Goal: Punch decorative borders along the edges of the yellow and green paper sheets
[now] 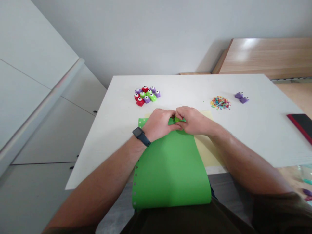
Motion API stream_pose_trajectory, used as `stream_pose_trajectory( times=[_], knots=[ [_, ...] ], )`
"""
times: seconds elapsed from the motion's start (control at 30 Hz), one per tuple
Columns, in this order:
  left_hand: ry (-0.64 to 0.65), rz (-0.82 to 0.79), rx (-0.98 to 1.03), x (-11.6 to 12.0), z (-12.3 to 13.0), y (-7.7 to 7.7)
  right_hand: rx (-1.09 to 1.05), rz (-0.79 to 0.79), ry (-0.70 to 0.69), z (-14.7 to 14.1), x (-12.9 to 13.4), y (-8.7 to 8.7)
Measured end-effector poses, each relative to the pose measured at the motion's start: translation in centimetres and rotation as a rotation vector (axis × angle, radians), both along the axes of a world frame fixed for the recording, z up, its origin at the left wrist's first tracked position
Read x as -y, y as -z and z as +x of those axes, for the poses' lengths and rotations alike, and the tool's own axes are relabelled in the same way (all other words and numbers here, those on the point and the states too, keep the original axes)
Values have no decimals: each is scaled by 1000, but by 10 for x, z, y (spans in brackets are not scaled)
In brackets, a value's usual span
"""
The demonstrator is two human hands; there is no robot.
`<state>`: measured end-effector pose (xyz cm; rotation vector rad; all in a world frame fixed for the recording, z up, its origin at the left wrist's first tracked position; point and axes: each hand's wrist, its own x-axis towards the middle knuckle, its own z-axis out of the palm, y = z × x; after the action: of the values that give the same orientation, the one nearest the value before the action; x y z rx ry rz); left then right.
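Observation:
A green sheet of paper (173, 169) lies partly on the table and hangs over its front edge towards me. Small punched shapes run along its left side and far left corner. At its far edge, a green craft punch (177, 119) is mostly covered by my fingers. My left hand (161, 123), with a dark watch above it, closes on the punch from the left. From the right, my right hand (193, 121) is closed around the same punch. Beneath the green sheet, a pale yellow sheet (208, 151) shows on the right.
Several red, green and purple craft punches (146, 96) cluster at the back left. A pile of coloured paper cut-outs (220, 102) lies at the back right, near two purple punches (241, 97). A dark red-edged object (301, 126) rests at the right on the white table (102, 130).

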<state>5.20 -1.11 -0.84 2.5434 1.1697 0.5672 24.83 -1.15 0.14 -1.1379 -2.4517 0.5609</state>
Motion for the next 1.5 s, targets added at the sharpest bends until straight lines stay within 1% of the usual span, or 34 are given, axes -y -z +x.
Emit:
stream_pose_trajectory(
  times=[0.23,0.57,1.07,1.37,1.5],
  knots=[
    [0,45,-28,0,-1,1,-16,-3,4,0,-1,0],
    [-32,32,-23,0,-1,7,-19,17,-14,-1,0,2],
    [-8,16,-19,-1,-1,4,-20,29,-16,-3,0,5],
    [20,52,39,-1,-2,1,-33,29,0,1,-1,-3],
    [11,25,48,-3,-5,5,-15,4,29,4,-2,-6]
  ],
)
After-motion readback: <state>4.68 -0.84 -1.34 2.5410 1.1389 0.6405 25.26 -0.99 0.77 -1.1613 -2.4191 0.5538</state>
